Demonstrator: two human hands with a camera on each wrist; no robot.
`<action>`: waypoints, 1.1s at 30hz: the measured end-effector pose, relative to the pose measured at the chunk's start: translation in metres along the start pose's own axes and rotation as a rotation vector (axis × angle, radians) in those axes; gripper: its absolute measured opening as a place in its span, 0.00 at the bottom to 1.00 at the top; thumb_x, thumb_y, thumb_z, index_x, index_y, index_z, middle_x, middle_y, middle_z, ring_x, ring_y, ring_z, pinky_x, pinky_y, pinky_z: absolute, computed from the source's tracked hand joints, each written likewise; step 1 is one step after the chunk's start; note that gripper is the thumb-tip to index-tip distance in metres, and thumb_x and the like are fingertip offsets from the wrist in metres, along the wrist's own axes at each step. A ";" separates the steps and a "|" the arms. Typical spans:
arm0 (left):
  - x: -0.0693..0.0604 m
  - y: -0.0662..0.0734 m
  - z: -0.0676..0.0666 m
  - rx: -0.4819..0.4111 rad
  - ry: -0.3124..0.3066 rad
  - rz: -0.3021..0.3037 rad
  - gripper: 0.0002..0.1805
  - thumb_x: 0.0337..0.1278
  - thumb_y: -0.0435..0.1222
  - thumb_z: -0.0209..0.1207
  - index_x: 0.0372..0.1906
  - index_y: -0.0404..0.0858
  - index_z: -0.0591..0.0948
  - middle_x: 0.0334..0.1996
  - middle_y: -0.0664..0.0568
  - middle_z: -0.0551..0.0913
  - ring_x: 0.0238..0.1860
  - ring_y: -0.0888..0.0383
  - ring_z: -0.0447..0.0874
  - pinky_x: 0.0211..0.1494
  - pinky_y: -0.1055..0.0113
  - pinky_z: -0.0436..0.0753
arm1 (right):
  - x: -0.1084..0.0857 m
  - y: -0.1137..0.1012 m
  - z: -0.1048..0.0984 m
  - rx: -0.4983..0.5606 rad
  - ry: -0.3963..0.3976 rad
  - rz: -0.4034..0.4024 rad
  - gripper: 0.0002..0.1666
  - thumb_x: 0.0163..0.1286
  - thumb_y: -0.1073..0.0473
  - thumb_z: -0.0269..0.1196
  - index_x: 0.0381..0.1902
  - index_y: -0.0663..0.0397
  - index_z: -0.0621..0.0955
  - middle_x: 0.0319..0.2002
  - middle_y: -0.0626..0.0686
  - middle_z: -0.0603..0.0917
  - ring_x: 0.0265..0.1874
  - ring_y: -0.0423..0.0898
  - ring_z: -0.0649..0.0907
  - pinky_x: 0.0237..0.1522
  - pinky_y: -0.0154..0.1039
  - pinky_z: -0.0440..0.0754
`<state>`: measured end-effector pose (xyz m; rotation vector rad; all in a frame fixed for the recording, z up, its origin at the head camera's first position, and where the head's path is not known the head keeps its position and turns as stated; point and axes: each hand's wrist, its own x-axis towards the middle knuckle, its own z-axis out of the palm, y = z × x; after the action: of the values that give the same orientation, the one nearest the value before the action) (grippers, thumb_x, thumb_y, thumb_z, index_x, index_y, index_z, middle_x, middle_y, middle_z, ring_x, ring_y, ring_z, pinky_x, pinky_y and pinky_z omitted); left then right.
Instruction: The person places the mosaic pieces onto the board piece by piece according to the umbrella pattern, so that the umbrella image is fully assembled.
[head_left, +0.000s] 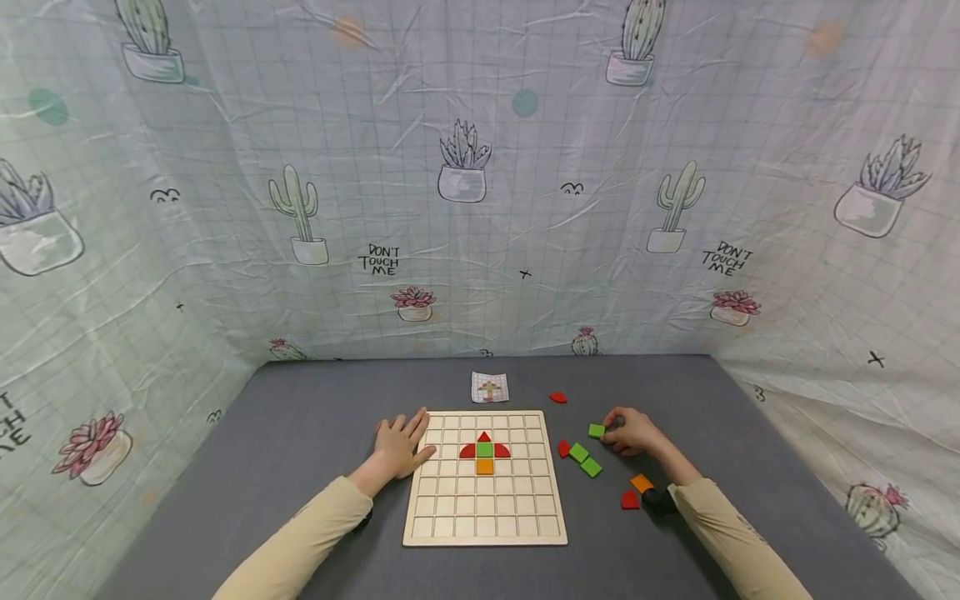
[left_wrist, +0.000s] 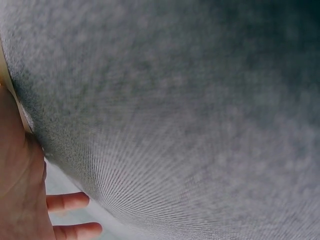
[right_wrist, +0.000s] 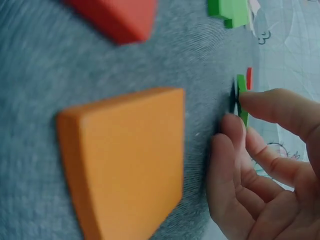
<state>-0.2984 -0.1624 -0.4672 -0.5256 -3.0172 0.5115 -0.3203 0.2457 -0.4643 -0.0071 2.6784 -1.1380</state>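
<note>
A wooden grid board (head_left: 446,505) lies flat on the table, with red, green and orange pieces set around its upper middle. My left hand (head_left: 397,444) rests at the board's upper left edge, fingers spread. In the left wrist view, part of the left hand (left_wrist: 22,185) shows with two fingers extended. To the right of the board, my right hand (head_left: 634,433) pinches a green square tile (head_left: 596,431) at its edge. The right wrist view shows this green tile (right_wrist: 242,85) tilted up between thumb and fingers of the right hand (right_wrist: 270,170).
Two green tiles (head_left: 591,467) and a red piece (head_left: 564,449) lie between board and right hand. Near the right wrist are an orange square (head_left: 641,482) and another red piece (head_left: 629,500). A pattern card (head_left: 490,387) lies behind the board, with a red piece (head_left: 558,397) to its right.
</note>
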 end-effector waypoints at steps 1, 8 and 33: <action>0.000 0.000 0.000 -0.001 0.000 0.000 0.34 0.60 0.60 0.36 0.67 0.47 0.58 0.67 0.58 0.58 0.49 0.51 0.65 0.39 0.53 0.67 | 0.000 -0.001 0.000 0.011 -0.008 0.005 0.16 0.53 0.61 0.65 0.39 0.61 0.75 0.21 0.53 0.79 0.19 0.43 0.79 0.23 0.39 0.78; -0.001 0.001 0.001 -0.011 -0.004 0.002 0.35 0.60 0.60 0.36 0.67 0.47 0.58 0.68 0.57 0.57 0.50 0.51 0.65 0.39 0.54 0.66 | -0.002 -0.004 -0.001 0.066 -0.045 -0.003 0.17 0.54 0.61 0.64 0.41 0.61 0.74 0.24 0.54 0.81 0.21 0.43 0.80 0.25 0.40 0.79; 0.000 -0.001 0.002 -0.002 -0.001 0.001 0.34 0.60 0.60 0.37 0.67 0.46 0.58 0.68 0.57 0.58 0.50 0.50 0.65 0.39 0.53 0.66 | -0.024 -0.035 0.019 0.151 -0.163 -0.236 0.18 0.57 0.62 0.62 0.43 0.65 0.72 0.29 0.64 0.82 0.24 0.51 0.83 0.27 0.45 0.80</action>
<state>-0.2993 -0.1641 -0.4687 -0.5274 -3.0192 0.5093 -0.2961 0.2097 -0.4471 -0.3829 2.4900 -1.3431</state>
